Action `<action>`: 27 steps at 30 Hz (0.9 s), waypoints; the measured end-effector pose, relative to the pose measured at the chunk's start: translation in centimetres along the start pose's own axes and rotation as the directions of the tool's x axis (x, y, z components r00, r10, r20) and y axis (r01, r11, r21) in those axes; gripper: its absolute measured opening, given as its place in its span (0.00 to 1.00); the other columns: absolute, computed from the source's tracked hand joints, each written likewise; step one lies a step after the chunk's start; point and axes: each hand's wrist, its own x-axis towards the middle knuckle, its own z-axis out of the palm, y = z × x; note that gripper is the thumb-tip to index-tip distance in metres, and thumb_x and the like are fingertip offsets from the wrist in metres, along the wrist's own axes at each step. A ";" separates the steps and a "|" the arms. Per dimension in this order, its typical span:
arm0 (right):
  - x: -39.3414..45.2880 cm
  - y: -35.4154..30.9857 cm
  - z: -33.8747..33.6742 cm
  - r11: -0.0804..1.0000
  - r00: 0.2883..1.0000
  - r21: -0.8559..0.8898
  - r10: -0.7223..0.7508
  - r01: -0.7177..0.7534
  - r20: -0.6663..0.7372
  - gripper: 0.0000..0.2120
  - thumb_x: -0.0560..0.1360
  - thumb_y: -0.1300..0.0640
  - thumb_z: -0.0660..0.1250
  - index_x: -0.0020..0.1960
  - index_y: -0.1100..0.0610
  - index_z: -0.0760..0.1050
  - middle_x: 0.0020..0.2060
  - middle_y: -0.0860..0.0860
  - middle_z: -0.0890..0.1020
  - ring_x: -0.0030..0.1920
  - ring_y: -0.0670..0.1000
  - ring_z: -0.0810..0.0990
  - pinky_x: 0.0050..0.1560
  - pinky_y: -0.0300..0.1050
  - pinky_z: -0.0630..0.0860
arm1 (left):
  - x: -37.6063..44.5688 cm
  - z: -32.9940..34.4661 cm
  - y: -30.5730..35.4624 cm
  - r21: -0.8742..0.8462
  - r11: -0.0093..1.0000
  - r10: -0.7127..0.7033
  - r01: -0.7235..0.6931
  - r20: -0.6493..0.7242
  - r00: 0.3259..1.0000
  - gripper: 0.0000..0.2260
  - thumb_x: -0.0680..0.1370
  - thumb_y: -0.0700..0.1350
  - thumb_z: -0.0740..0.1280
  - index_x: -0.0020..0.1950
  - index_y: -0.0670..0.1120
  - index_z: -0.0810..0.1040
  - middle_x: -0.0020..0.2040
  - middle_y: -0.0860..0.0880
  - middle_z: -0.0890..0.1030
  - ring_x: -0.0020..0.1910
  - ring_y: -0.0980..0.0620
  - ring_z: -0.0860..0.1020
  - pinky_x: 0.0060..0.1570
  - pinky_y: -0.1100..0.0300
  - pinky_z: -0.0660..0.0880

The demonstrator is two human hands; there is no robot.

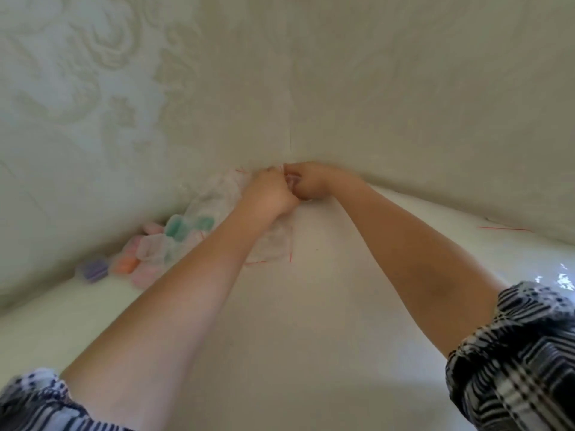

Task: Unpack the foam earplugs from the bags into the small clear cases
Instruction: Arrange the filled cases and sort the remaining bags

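- Fingers first: from my feed both sets are curled in tight and meet in the middle, knuckles nearly touching. They seem to pinch one small clear thing between them, with a hint of pink in it. Bag or case? I honestly can't tell, it's too blurry.
- The left hand is balled up with its back toward the camera, and the right hand is just beyond it, curled the same way, fingertips pointing back at the left one.
- Both forearms are stretched far out and converge at the back of the white table, right where it meets the pale patterned wall. Wrists look pretty straight, left arm coming in from the lower left, right arm from the lower right.
- Striped black-and-white sleeves are bunched up near the elbows on both sides.
- Under and beside the left hand I can see a crumpled heap of clear bags with thin red edge lines, one lying flat under the left forearm.
- Further left, against the wall, sits a cluster of small clear cases with coloured earplugs inside: teal, pink, orange, and a purple one at the far left end.
- A thin red line shows on the table far right, well apart from everything else.
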 end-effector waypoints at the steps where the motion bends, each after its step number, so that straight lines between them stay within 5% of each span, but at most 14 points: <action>1: -0.2 0.2 0.0 0.999 0.998 0.037 0.012 -0.009 -0.063 0.18 0.75 0.59 0.58 0.64 0.52 0.74 0.63 0.53 0.76 0.63 0.56 0.73 0.58 0.43 0.69 | 0.1 -0.4 -0.7 -0.004 1.000 -0.012 0.012 -0.054 0.998 0.16 0.79 0.48 0.60 0.62 0.40 0.74 0.60 0.38 0.76 0.61 0.40 0.74 0.53 0.54 0.70; 4: -1.4 1.6 0.5 0.987 0.956 0.153 0.092 -0.050 -0.278 0.13 0.71 0.64 0.58 0.49 0.55 0.78 0.50 0.56 0.80 0.51 0.57 0.77 0.50 0.46 0.75 | 0.5 -1.0 -2.5 -0.202 0.979 -0.015 -0.017 -0.156 0.988 0.08 0.77 0.41 0.63 0.50 0.42 0.81 0.51 0.41 0.82 0.54 0.42 0.79 0.47 0.58 0.71; 7: -3.5 2.6 0.6 0.941 0.880 0.329 0.221 -0.079 -0.420 0.11 0.70 0.66 0.58 0.39 0.53 0.75 0.37 0.53 0.78 0.41 0.53 0.75 0.41 0.43 0.71 | 0.5 -1.2 -2.7 -0.537 0.843 -0.056 -0.034 -0.151 0.987 0.11 0.74 0.33 0.63 0.38 0.46 0.80 0.42 0.51 0.82 0.46 0.51 0.79 0.37 0.73 0.69; 11: -7.0 2.1 -0.2 0.804 0.838 0.592 0.362 -0.058 -0.409 0.10 0.67 0.66 0.61 0.32 0.54 0.71 0.29 0.50 0.71 0.34 0.47 0.68 0.31 0.35 0.63 | -0.3 -1.3 -2.1 -0.740 0.655 -0.019 -0.154 -0.221 0.975 0.16 0.71 0.29 0.67 0.33 0.50 0.76 0.33 0.60 0.81 0.34 0.67 0.78 0.38 0.69 0.71; 14: -9.8 0.8 -0.6 0.677 0.798 0.736 0.437 0.012 -0.415 0.04 0.58 0.61 0.58 0.31 0.57 0.70 0.28 0.50 0.68 0.33 0.47 0.66 0.31 0.38 0.60 | -0.8 -1.3 -1.1 -0.749 0.623 0.022 -0.224 -0.269 0.963 0.11 0.70 0.31 0.70 0.37 0.47 0.79 0.38 0.49 0.83 0.36 0.61 0.81 0.44 0.64 0.76; 18: -12.1 -0.4 -0.3 0.571 0.766 0.821 0.520 0.019 -0.379 0.09 0.66 0.69 0.59 0.32 0.57 0.70 0.28 0.50 0.67 0.31 0.47 0.66 0.26 0.35 0.61 | -3.0 -1.3 1.1 -0.680 0.682 0.128 -0.269 -0.251 0.959 0.06 0.70 0.33 0.71 0.45 0.40 0.84 0.41 0.46 0.83 0.38 0.55 0.79 0.45 0.62 0.75; 20: -13.3 -1.0 0.0 0.577 0.770 0.816 0.509 0.026 -0.385 0.09 0.65 0.68 0.61 0.30 0.57 0.71 0.28 0.50 0.70 0.33 0.48 0.69 0.30 0.37 0.64 | -4.7 -1.4 1.8 -0.658 0.686 0.168 -0.310 -0.271 0.948 0.07 0.71 0.32 0.70 0.47 0.38 0.84 0.42 0.46 0.82 0.37 0.58 0.77 0.42 0.67 0.72; 24: -15.1 -2.2 0.2 0.524 0.767 0.849 0.521 0.060 -0.376 0.09 0.70 0.69 0.61 0.44 0.65 0.79 0.37 0.56 0.79 0.40 0.50 0.75 0.42 0.41 0.70 | -8.9 -2.4 1.8 -0.634 0.696 0.248 -0.336 -0.226 0.942 0.11 0.73 0.31 0.65 0.48 0.41 0.84 0.49 0.49 0.83 0.49 0.58 0.78 0.48 0.74 0.70; 27: -16.6 -3.2 0.1 0.568 0.804 0.820 0.451 0.076 -0.387 0.10 0.68 0.69 0.59 0.36 0.59 0.76 0.47 0.60 0.83 0.45 0.51 0.79 0.44 0.43 0.73 | -11.3 -3.3 1.2 -0.566 0.780 0.269 -0.268 -0.083 0.959 0.22 0.69 0.26 0.57 0.54 0.42 0.83 0.54 0.53 0.80 0.55 0.58 0.75 0.50 0.74 0.67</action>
